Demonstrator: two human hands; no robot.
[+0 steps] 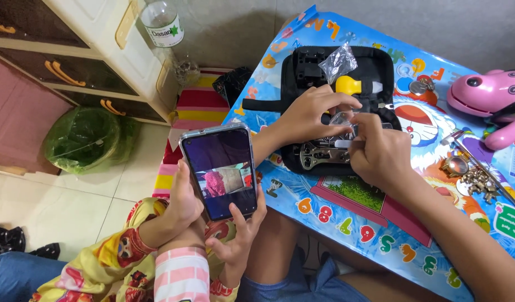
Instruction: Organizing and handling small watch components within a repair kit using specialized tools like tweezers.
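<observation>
**Head view: both hands on a small clear bag over the tool case**

Head camera looks down on a bench with a bright cartoon top. I see my left hand [310, 109] and right hand [378, 151] meeting over the open black tool case [380, 67], which lies toward the bench's far-left corner. Between the fingertips is a small clear bag [342, 118]; both hands are pinched closed on it, left from above, right from below. I judge the step in hand to be opening or emptying this bag; the next move calls for a steady pinch on one side while the other parts the plastic, kept over the case so nothing small rolls away.

A second crumpled clear bag [338, 60] and a yellow tool [348, 85] lie in the case's far half. A pink dog toy [492, 95] sits at the far-right edge, with small metal parts [476, 179] near the right edge.

Off the near-left edge, another person's hands hold a phone [221, 170].

What the bag holds I cannot make out. My fingers cover the case's middle, and the right forearm runs out of frame.
</observation>
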